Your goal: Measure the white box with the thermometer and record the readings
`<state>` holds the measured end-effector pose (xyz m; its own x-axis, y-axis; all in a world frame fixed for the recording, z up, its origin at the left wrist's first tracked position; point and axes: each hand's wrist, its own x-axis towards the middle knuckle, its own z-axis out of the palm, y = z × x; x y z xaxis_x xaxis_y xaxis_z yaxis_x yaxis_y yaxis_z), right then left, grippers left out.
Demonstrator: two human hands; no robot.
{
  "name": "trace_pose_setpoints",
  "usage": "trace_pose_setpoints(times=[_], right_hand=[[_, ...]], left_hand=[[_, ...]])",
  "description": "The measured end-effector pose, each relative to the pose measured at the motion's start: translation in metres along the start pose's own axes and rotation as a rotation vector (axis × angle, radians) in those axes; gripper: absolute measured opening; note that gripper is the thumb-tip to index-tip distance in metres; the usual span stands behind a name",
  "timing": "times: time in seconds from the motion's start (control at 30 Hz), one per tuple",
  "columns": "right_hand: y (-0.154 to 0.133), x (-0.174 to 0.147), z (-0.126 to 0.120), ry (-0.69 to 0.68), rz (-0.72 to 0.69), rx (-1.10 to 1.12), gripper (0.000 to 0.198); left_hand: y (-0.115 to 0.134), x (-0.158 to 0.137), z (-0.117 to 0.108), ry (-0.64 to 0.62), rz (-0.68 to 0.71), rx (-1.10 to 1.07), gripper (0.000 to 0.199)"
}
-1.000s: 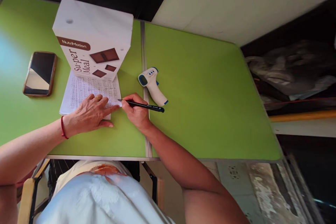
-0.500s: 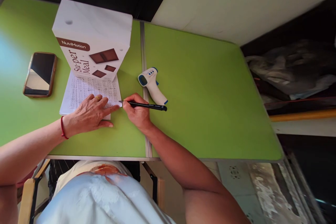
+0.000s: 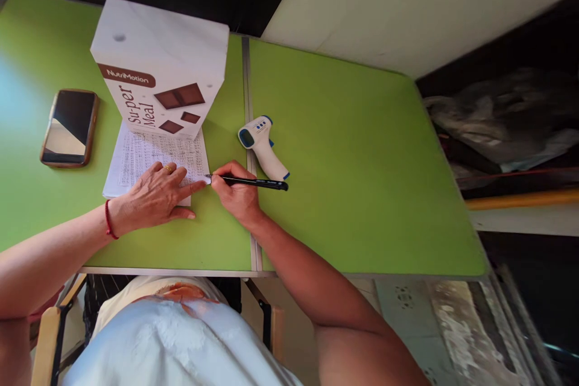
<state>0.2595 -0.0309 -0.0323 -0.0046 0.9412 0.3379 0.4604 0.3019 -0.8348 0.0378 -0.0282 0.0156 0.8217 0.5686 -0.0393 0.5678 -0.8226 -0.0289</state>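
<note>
My left hand (image 3: 158,196) lies flat with its fingers spread over the lower part of a sheet of paper (image 3: 136,160) covered in rows of small handwriting. In my right hand (image 3: 237,193) is a black pen (image 3: 257,183), held in a pinch with its tip at the paper's right edge, close to my left index finger. Part of the paper is hidden under my left hand. Behind it, a white carton (image 3: 167,72) with brown printing stands upright and covers the sheet's far end.
A white and blue infrared thermometer (image 3: 265,148) lies just beyond my right hand, near the metal seam (image 3: 246,84) of the green table (image 3: 362,181). On the left lies a phone (image 3: 69,128) in a brown case. Bags (image 3: 511,114) lie on a shelf at the right.
</note>
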Motion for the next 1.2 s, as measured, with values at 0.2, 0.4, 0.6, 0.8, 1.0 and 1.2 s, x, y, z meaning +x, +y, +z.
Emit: trace_pose_setpoints(times=[0.2,0.4,0.6,0.8,1.0,1.2], right_hand=[[0.004,-0.001,0.002,0.073,0.013,0.068,0.012],[0.008,-0.002,0.001,0.087,-0.095,0.025,0.01],[0.022,0.005,-0.012,-0.053,-0.239,-0.267,0.032],[0.027,0.009,-0.024,-0.228,-0.265,-0.432,0.044],[0.017,0.009,-0.027,-0.338,-0.412,-0.483,0.038],[0.017,0.008,-0.025,-0.34,-0.457,-0.581,0.04]], left_hand=[[0.0,-0.001,0.004,0.02,0.003,-0.007,0.073],[-0.001,-0.001,0.004,0.024,-0.008,-0.011,0.071],[-0.002,-0.001,0.002,0.033,0.004,-0.039,0.071],[-0.003,-0.001,0.003,0.037,-0.002,-0.054,0.07],[-0.005,0.0,0.004,0.049,0.0,-0.071,0.072],[-0.033,-0.004,-0.004,0.314,-0.314,-0.694,0.048]])
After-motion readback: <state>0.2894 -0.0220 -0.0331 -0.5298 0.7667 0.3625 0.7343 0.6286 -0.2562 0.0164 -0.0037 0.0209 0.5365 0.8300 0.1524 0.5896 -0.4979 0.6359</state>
